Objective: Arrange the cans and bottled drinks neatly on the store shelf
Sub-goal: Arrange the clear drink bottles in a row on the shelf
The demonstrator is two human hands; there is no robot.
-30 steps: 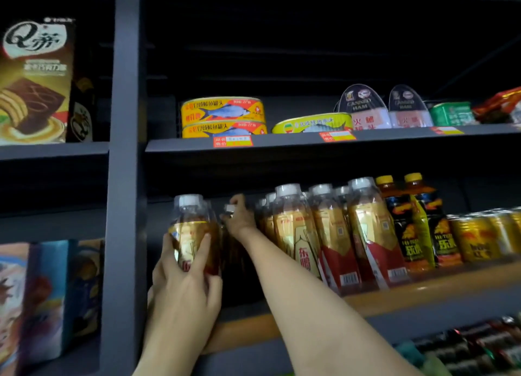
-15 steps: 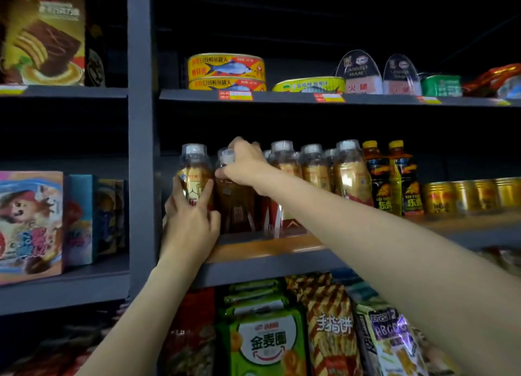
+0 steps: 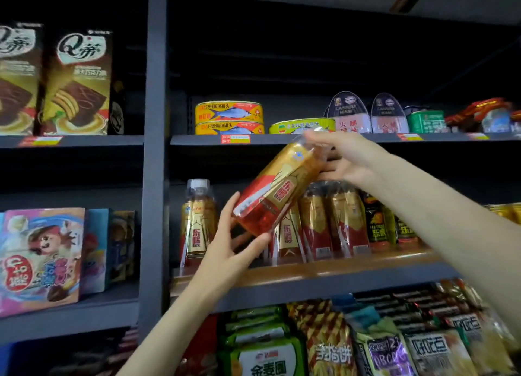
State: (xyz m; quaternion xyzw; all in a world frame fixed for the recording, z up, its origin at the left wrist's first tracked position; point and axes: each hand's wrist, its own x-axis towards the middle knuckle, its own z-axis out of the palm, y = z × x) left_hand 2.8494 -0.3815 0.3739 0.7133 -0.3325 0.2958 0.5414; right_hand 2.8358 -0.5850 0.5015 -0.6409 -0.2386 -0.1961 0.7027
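Note:
A gold-and-red labelled drink bottle (image 3: 277,189) is tilted in the air in front of the drinks shelf (image 3: 332,272), cap up to the right. My right hand (image 3: 346,158) grips its cap end. My left hand (image 3: 234,240) cups its base from below. One matching bottle (image 3: 197,223) stands upright alone at the shelf's left end. Several more matching bottles (image 3: 332,223) stand in a row behind the held one, then dark bottles with yellow labels (image 3: 379,226) and gold cans (image 3: 504,212) at the far right.
Fish tins (image 3: 229,117) and ham tins (image 3: 349,116) sit on the shelf above. A grey upright post (image 3: 153,161) divides off snack boxes (image 3: 79,82) at left. Snack bags (image 3: 332,344) fill the shelf below.
My right hand has lifted one bottle out of the row and tipped it. My left hand let go of the leftmost bottle and moved under the lifted one's base. The camera tilted up.

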